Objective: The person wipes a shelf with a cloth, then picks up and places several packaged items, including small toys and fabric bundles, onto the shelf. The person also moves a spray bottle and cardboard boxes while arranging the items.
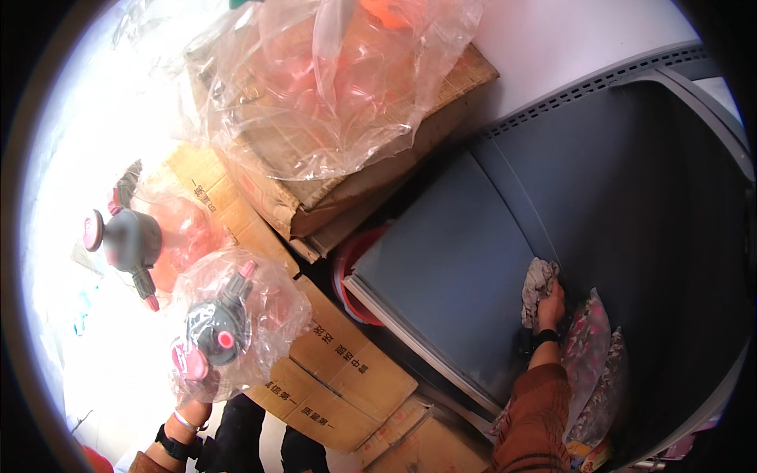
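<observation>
My right hand (pixel 551 306) is closed on a crumpled grey-white cloth (pixel 537 287), which touches the dark grey panel of a large shelf-like unit (pixel 449 260) at the right. At the lower left, my left hand (pixel 195 409) is just below a bagged grey plastic container with pink caps (pixel 216 331). Clear film and the container hide its fingers, so its grip cannot be made out. A similar grey container with pink caps (pixel 131 239) is above and to the left, beside a reddish plastic bag (pixel 186 224).
A cardboard box (pixel 378 177) under clear plastic wrap (pixel 355 136) stands at the top. Flattened printed cardboard (pixel 343 366) lies on the floor. A red basin (pixel 355 295) is partly under the unit. Clear bags of small pink items (pixel 585 343) lie beside my right forearm.
</observation>
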A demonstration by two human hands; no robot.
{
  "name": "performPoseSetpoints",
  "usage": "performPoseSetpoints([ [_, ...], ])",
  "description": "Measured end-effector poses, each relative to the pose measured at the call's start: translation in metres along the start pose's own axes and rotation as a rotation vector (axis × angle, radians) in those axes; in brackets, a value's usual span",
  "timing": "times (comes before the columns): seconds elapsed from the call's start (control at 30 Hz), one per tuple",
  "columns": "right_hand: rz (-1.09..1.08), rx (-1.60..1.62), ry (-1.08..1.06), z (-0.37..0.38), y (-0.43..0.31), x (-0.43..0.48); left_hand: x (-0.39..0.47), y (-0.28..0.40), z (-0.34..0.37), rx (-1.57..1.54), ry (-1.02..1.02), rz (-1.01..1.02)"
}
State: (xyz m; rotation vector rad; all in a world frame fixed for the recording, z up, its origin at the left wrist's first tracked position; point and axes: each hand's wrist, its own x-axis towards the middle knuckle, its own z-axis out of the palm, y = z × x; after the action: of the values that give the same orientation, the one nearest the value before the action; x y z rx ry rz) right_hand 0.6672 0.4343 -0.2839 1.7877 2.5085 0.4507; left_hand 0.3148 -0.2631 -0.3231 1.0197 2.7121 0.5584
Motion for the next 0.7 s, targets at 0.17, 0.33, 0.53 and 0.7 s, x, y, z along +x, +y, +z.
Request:
performPoseSetpoints([
  [0.17,0.167,0.099,-0.113,-0.046,-0.119,0.008,0.003,0.014,-0.012,-0.142,-0.164,-0.080],
  [0.33,-0.320,0.273,0.145,-0.084,-0.289,0.021,0.014,0.025,-0.013,-0.170,-0.076,0.060],
  [0.53,-0.645,0.250,0.331,-0.094,-0.376,0.040,0.000,0.013,-0.001,-0.215,-0.082,0.042],
  [0.7,-0.548,0.268,0.477,-0.060,-0.308,0.051,0.005,0.018,0.004,-0.248,-0.084,0.022],
])
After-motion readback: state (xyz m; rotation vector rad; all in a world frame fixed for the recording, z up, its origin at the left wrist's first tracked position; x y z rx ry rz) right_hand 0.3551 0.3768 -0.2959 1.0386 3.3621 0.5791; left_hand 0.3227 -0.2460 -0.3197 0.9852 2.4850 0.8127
